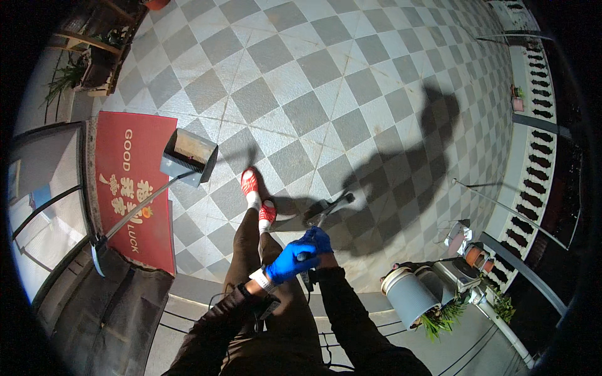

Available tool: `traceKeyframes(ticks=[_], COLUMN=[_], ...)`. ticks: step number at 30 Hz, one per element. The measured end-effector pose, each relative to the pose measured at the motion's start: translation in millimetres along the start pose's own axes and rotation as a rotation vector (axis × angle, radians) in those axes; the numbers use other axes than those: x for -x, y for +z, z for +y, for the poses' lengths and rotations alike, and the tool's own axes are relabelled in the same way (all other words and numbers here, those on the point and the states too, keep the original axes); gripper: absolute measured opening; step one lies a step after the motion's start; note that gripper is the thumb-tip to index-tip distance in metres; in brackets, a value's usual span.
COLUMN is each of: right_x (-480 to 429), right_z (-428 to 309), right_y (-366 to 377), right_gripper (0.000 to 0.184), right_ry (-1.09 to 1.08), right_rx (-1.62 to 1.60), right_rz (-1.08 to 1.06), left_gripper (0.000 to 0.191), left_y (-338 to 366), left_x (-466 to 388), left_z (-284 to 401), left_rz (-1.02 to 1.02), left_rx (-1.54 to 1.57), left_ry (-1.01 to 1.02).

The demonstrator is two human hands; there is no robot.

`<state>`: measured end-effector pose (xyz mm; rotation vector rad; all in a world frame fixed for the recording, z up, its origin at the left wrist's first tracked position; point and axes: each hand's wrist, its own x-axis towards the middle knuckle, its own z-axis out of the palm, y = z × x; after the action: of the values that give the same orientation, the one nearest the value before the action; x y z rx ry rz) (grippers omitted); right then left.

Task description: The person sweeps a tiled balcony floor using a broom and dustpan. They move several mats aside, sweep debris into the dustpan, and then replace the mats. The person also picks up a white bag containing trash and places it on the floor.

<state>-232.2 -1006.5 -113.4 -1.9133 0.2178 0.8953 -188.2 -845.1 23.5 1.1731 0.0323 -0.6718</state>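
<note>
Both of my hands wear blue gloves and meet on the handle of what looks like a broom (pixel 322 219). My left hand (pixel 288 264), with a white watch at the wrist, is closed around the handle's upper end. Just beyond it, my right hand (pixel 318 240) grips the shaft. The tool's dark head reaches the tiled floor, where my shadow makes its outline hard to tell. To the left, a grey long-handled dustpan (pixel 200 165) with comb teeth stands open side up, beside the red doormat's edge. Some dark debris seems to lie inside it.
A red doormat (pixel 134 188) with writing lies at the left on checkered tiles (pixel 305 110). Grey buckets (pixel 410 293) and plants stand at the lower right. A white balustrade (pixel 541 141) bounds the right side. Wooden shelving (pixel 101 47) with plants is at the upper left.
</note>
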Motion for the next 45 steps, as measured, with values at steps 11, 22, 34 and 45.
traceKeyframes(ticks=[11,22,34,45], right_x=[-256,-187,-321,-232], right_z=[-181,-116,-243,-245], right_y=[-62,-143,-67,-86], right_gripper=[0.018,0.032,0.021,0.024], right_ry=[0.341,0.59,0.485,0.814], right_rx=[-1.315,-1.369,-1.448,-1.252], right_rz=[-0.157,0.019,-0.433,-0.267], left_gripper=[0.022,0.031,0.015,0.012], left_y=[-102,-62,-142,-101], left_x=[-137,-166,-187,-140], left_z=[107,99,176,196], left_rz=[0.176,0.04,0.374,0.307], left_rx=[-0.432,0.084,-0.444,-0.318], left_ry=[0.524,0.181,0.543,0.549])
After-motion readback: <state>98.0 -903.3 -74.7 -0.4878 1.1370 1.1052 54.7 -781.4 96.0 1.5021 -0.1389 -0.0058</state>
